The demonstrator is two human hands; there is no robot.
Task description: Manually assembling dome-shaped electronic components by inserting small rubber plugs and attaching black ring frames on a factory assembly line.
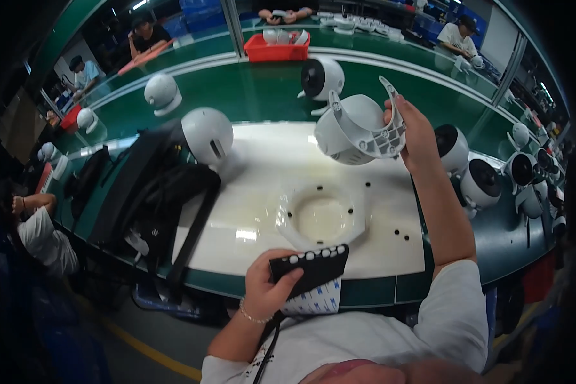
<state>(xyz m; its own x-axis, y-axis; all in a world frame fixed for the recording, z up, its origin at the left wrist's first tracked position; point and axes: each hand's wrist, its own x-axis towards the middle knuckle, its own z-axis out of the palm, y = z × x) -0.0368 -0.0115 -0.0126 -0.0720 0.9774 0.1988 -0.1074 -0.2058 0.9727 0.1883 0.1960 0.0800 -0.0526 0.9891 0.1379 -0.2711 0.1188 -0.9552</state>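
My left hand [267, 285], low in the middle, pinches a black pad sheet [313, 272] with a row of white round spots along its upper edge. White backing paper with blue print [317, 301] hangs below it. Raised at the upper right, my right hand [416, 131] grips a white ball-shaped housing [345, 131] by its curved, forked stand, whose ribbed underside shows. Its fingers are partly hidden behind the stand. Between my hands, a white ring-shaped fixture [285, 224] lies on the white board [249, 192], with several small black round pads [350, 210] on and around it.
A black bag [147, 192] covers the bench's left side, beside another white housing [208, 136]. Several white devices with black fronts [483, 182] stand on the right. A white unit [323, 78] and red bin [277, 50] are farther back. Other people [459, 38] sit around the green benches.
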